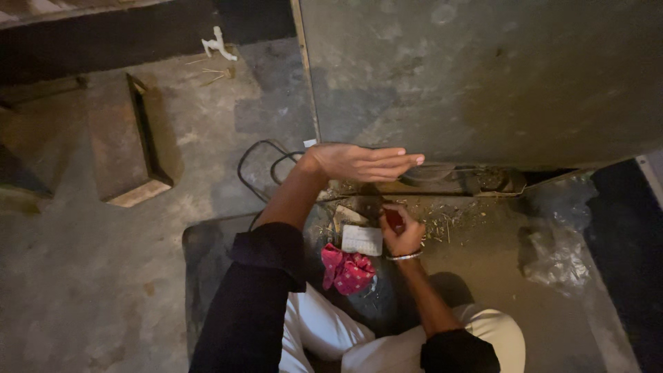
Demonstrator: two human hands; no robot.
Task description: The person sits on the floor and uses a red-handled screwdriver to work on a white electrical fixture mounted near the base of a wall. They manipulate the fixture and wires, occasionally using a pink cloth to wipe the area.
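Red small object (394,220) sits pinched in right grip (402,231); left grip (362,163) hovers flat, open.

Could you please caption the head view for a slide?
Left hand flat above debris; right hand pinches a small red object.

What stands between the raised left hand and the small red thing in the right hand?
Nothing visible does. The left hand hovers flat, palm down, above the right hand, which pinches the small red thing. Only open air over the debris-strewn floor lies between them.
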